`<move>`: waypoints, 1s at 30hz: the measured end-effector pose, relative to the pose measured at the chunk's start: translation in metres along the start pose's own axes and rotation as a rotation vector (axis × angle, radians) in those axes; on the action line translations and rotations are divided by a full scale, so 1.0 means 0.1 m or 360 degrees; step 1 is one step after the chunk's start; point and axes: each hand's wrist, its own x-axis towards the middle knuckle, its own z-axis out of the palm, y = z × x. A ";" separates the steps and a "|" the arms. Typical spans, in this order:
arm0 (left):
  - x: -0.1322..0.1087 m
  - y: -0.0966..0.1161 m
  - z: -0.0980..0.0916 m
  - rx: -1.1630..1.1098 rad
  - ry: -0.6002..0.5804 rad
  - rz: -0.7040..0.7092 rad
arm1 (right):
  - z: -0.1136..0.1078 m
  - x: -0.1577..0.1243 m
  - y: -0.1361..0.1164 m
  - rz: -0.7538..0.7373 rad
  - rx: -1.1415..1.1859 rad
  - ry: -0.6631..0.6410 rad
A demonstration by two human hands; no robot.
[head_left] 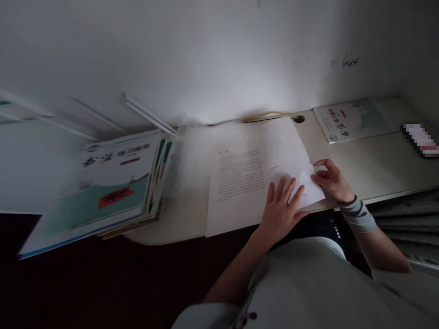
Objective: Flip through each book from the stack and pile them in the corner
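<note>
An open book (236, 183) lies in front of me, its left page full of printed lines and its right page (279, 141) mostly blank. My left hand (281, 205) rests with spread fingers on the lower part of the right page. At that page's right edge, my right hand (331, 180) pinches the paper between thumb and forefinger. A grey cuff or band is around my right wrist.
On the left stands a stack of books (116, 183) with a green and white cover on top. A similar booklet (353, 119) lies at the back right, near a phone (420, 139). A yellow cable (270, 114) runs along the wall to a round hole (299, 119) in the desk (377, 169).
</note>
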 end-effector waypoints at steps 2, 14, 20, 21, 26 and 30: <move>-0.04 -0.01 0.02 0.0034 0.0025 -0.0054 | 0.08 0.01 -0.01 -0.0047 -0.0121 0.0009; -0.07 -0.03 0.24 0.0046 -0.0041 -0.0002 | -0.15 -0.33 0.33 -0.0442 -0.2324 0.0318; -0.06 -0.06 0.25 -0.0014 -0.0101 -0.0006 | -0.06 -0.44 0.41 -0.0415 -0.2382 0.0270; -0.06 -0.06 0.24 -0.0015 -0.0107 -0.0006 | -0.06 -0.43 0.41 -0.0416 -0.2370 0.0270; -0.06 -0.06 0.23 -0.0022 -0.0124 -0.0003 | -0.07 -0.42 0.41 -0.0403 -0.2328 0.0314; -0.05 -0.06 0.22 -0.0037 -0.0128 -0.0016 | -0.06 -0.43 0.41 -0.0425 -0.2284 0.0361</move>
